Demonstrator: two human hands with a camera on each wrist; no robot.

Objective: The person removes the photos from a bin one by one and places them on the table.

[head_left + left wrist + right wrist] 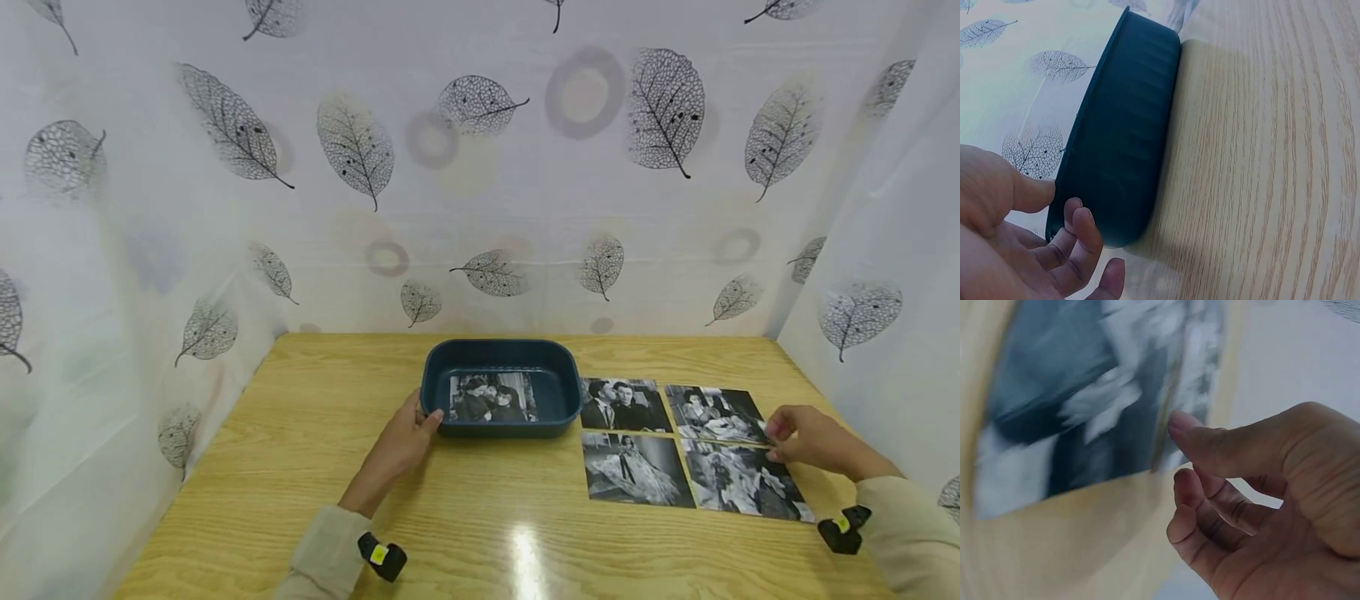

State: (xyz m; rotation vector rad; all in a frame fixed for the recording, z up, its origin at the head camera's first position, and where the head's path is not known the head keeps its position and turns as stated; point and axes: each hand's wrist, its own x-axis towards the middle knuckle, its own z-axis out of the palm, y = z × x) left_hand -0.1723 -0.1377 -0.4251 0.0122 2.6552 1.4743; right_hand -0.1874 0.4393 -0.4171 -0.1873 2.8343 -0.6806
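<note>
My left hand (402,446) grips the near left corner of a dark blue rectangular tray (495,431); in the left wrist view the thumb lies at its rim and curled fingers touch its side. Inside the tray lies a black-and-white photo (492,397). At the right, my right hand (810,442) pinches the lower right corner of the far right photo (712,412) between thumb and forefinger. Just nearer lies another photo (742,483), which looks large and blurred in the right wrist view.
Two more black-and-white photos, the far left one (628,408) and the near left one (637,472), lie between the tray and the right-hand pair. Leaf-patterned white curtains (510,208) enclose the wooden table (465,517) at the back and sides.
</note>
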